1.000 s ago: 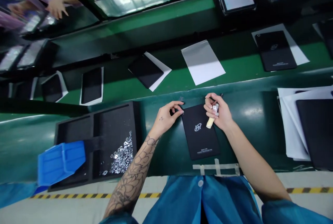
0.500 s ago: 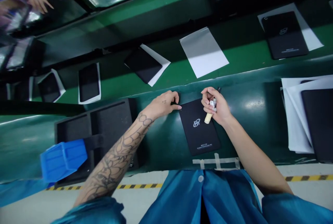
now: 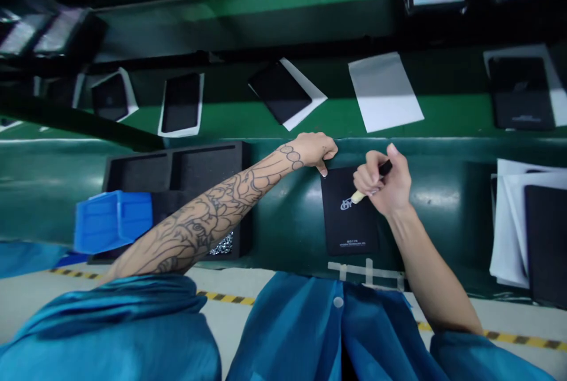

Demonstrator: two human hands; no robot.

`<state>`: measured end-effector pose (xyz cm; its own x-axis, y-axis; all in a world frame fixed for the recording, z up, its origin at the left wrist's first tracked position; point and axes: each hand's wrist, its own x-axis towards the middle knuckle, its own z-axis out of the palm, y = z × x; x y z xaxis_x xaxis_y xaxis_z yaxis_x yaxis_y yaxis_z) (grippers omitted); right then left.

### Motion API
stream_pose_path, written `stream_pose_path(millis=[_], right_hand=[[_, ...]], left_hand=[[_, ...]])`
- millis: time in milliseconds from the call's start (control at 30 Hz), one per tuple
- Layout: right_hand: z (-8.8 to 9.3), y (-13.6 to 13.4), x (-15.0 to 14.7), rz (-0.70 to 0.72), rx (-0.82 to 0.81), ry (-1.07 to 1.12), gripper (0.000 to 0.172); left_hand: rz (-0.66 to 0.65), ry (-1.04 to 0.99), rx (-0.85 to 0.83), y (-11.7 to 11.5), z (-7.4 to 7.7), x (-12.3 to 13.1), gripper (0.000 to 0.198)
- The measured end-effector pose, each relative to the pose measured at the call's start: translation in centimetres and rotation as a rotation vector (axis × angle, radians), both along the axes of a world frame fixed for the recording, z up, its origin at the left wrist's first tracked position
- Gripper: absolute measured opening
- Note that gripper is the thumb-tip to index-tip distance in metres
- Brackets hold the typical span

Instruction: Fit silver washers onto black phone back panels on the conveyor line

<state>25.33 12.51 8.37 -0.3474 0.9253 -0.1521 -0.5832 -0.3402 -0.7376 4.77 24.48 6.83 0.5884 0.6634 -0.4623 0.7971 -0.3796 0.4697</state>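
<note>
**Desk:** Where's the panel (image 3: 349, 221)?

**Photog:** On the table (image 3: 287, 221), centre, w/ tape marks (image 3: 367, 269) just before it. Left hand (image 3: 315, 150) at its far-left corner. Right hand (image 3: 385, 183) above its far part, gripping a tool (image 3: 358, 196).

**Desk:** Left of it?

**Photog:** Foam tray (image 3: 204, 168), w/ bin (image 3: 113, 221) on its left end, washers (image 3: 221, 244) in right compartment. Sheet stack (image 3: 509, 221) at far right. Conveyor belt (image 3: 230, 118) behind.

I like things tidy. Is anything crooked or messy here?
One black tablet on the green belt lies twisted on its white sheet, while the tablet left of it sits straighter. Nothing looks spilled or broken.
</note>
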Motion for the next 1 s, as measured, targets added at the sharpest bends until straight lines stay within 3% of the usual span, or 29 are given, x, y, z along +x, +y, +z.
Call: stream_pose_path(millis=[67,133,200,267,367,467,567,700,1000], right_hand=[[1.9,0.5,-2.2,0.074,0.165,-0.044,0.07],[2.8,1.1,-4.7,0.111,0.35,-0.095,0.071],[2.4,1.8,-6.8,0.09,0.48,-0.14,0.069],[1.2,2.6,-8.0,0.042,0.491,-0.17,0.069],[-0.7,3.5,-8.7,-0.018,0.374,-0.168,0.071],[-1.5,3.9,-8.7,-0.022,0.313,-0.179,0.073],[-1.8,3.6,-8.9,-0.024,0.305,-0.24,0.075],[-2.2,2.9,-9.5,-0.005,0.346,-0.332,0.076],[-2.0,2.6,-9.7,-0.025,0.447,-0.44,0.077]], left_hand=[[0.033,-0.012,0.037,-0.8,0.4,-1.0,0.044],[0.069,-0.155,0.129,-2.8,1.1,-2.6,0.033],[0.167,-0.364,0.265,-6.0,1.9,-5.1,0.024],[0.382,-0.468,0.421,-10.3,2.5,-8.5,0.02],[0.71,-0.305,0.634,-17.2,2.5,-14.6,0.023],[0.845,-0.104,0.662,-23.1,1.4,-19.8,0.024],[0.929,0.06,0.606,-26.9,0.1,-22.6,0.033],[0.95,0.142,0.489,-28.6,-0.7,-22.8,0.044],[0.976,0.002,0.475,-27.1,-0.5,-21.5,0.027]])
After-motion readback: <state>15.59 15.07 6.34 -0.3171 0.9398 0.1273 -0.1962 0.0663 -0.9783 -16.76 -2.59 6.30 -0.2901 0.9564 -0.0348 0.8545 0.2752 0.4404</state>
